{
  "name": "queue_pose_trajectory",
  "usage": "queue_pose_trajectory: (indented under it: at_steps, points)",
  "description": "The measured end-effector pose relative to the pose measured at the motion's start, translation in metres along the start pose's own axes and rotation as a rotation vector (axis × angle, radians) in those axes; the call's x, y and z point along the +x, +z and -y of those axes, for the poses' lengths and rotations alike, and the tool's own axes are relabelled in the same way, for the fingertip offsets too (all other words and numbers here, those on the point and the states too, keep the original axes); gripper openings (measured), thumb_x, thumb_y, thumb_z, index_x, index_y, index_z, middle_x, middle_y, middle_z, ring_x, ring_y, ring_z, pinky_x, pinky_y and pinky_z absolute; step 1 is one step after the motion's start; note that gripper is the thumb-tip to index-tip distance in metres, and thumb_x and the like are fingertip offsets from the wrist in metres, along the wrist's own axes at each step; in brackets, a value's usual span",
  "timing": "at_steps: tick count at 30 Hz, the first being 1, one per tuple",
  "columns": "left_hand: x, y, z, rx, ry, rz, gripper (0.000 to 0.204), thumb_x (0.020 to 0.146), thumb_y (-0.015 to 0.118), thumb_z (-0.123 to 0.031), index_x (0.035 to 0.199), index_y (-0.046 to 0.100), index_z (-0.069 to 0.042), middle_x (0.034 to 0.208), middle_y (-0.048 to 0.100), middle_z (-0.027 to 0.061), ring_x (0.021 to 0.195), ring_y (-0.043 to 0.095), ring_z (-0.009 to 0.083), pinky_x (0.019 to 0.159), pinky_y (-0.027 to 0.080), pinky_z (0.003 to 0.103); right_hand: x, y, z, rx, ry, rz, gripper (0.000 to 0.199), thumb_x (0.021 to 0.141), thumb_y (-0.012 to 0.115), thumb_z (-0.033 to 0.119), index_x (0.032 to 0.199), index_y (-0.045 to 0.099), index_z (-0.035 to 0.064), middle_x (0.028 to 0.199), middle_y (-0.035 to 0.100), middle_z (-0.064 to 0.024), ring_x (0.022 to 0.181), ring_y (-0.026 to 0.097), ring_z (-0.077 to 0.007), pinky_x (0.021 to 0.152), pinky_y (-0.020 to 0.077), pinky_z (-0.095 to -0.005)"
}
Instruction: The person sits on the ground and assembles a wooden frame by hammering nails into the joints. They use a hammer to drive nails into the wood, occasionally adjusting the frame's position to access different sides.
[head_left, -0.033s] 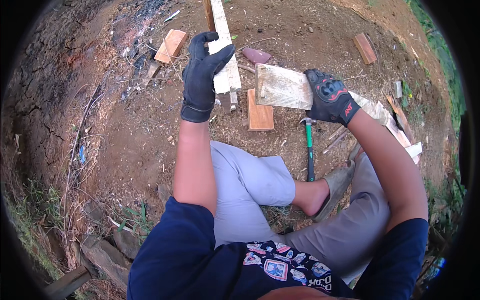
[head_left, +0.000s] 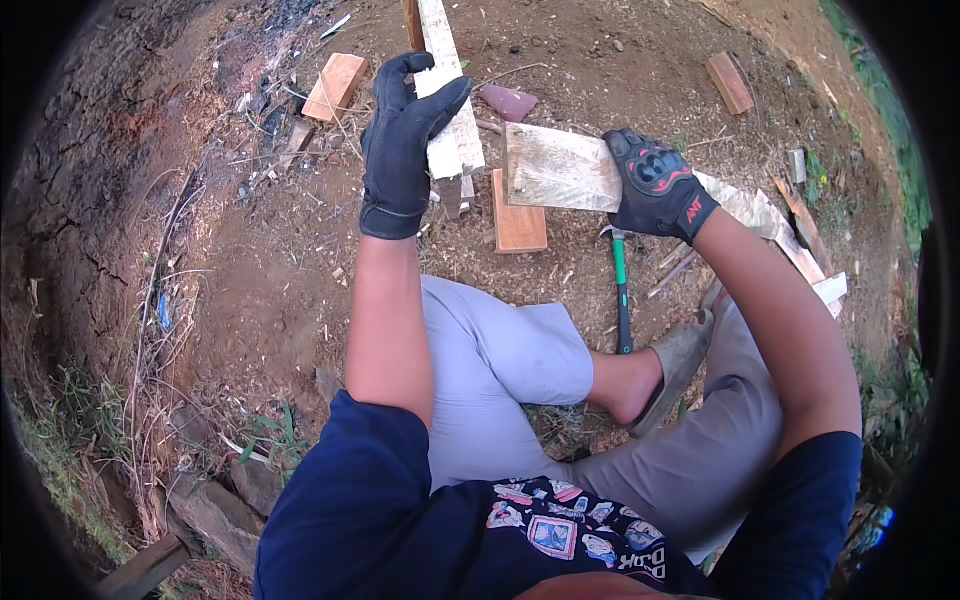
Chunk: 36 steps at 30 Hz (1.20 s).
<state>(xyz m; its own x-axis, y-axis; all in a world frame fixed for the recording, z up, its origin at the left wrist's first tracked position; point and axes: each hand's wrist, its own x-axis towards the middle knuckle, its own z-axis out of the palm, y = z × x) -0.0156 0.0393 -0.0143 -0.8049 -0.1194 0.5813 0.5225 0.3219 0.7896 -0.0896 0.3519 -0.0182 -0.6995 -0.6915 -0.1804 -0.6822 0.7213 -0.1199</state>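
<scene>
My right hand [head_left: 657, 187], in a black glove with red trim and knuckle guards, is closed around the right end of a short, pale wooden board [head_left: 558, 168]. The board lies crosswise, with its free end toward the left. Gloved in black too, my left hand [head_left: 403, 145] has thumb and index finger apart in a curve over a long, narrow pale plank [head_left: 453, 117]. Its other fingers are partly hidden, and contact with the plank is unclear. Below the board is an orange-brown wooden block [head_left: 520, 225]. A hammer [head_left: 621, 290] with a green and black handle lies near my foot.
Other brown blocks lie at the upper left [head_left: 335, 87] and upper right [head_left: 730, 84]. A reddish stone [head_left: 508, 103] sits beyond the board. Pale wood offcuts [head_left: 800, 255] lie by my right forearm. Dirt ground [head_left: 265, 330] carries shavings and twigs; rocks [head_left: 213, 512] border the lower left.
The view has shifted very slightly. Both hands keep their poses, and the board stays in my right hand.
</scene>
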Motion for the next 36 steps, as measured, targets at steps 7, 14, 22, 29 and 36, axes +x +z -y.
queue_pose_trajectory:
  at_steps: [7, 14, 22, 29, 36]
  points:
    - [0.001, -0.012, 0.024, -0.12, -0.052, 0.122, 0.033, 0.106, 0.056, -0.014, 0.133, 0.067, 0.002, 0.141, 0.063, 0.0157, 0.127, 0.066, 0.0256, 0.11, 0.054, 0.042, 0.037, 0.055, 0.022, 0.095, 0.001, 0.033, 0.081, 0.072, 0.084, 0.026, 0.141, 0.049, 0.0013, 0.127, 0.064, -0.0223, 0.117, 0.067, -0.0415, 0.099, 0.0569, -0.0499]
    - [-0.001, -0.019, 0.039, -0.603, -0.362, 0.008, 0.042, 0.108, 0.052, -0.025, 0.138, 0.065, 0.001, 0.142, 0.066, 0.0168, 0.129, 0.065, 0.029, 0.114, 0.053, 0.046, 0.044, 0.054, 0.042, 0.103, 0.009, 0.147, 0.077, 0.079, 0.078, 0.025, 0.148, 0.051, 0.0069, 0.129, 0.065, -0.0226, 0.118, 0.069, -0.0377, 0.097, 0.057, -0.0478]
    - [0.007, -0.011, 0.03, -0.534, -0.303, 0.018, 0.049, 0.105, 0.052, -0.034, 0.135, 0.066, 0.003, 0.127, 0.072, 0.0255, 0.105, 0.075, 0.0407, 0.092, 0.064, 0.055, 0.053, 0.08, 0.028, 0.32, -0.661, -0.5, 0.063, 0.099, 0.063, 0.038, 0.157, 0.051, 0.0153, 0.163, 0.047, -0.0207, 0.15, 0.044, -0.0362, 0.124, 0.0337, -0.0421]
    - [0.006, -0.037, 0.035, -0.485, -0.238, 0.098, 0.041, 0.106, 0.056, -0.024, 0.134, 0.067, 0.003, 0.126, 0.073, 0.0218, 0.108, 0.074, 0.0362, 0.094, 0.062, 0.052, 0.045, 0.038, 0.054, 0.223, -0.089, 0.141, 0.101, 0.086, 0.077, 0.051, 0.168, 0.029, 0.0167, 0.152, 0.055, -0.0261, 0.118, 0.071, -0.0407, 0.099, 0.0564, -0.0474]
    - [0.006, -0.025, 0.018, -0.407, -0.417, 0.006, 0.048, 0.105, 0.055, -0.032, 0.13, 0.066, 0.007, 0.113, 0.076, 0.0257, 0.095, 0.077, 0.0397, 0.089, 0.063, 0.053, 0.023, 0.039, 0.054, 0.291, -0.135, -0.149, 0.094, 0.086, 0.073, 0.037, 0.167, 0.031, 0.0131, 0.153, 0.056, -0.0242, 0.12, 0.071, -0.0392, 0.101, 0.0561, -0.0471]
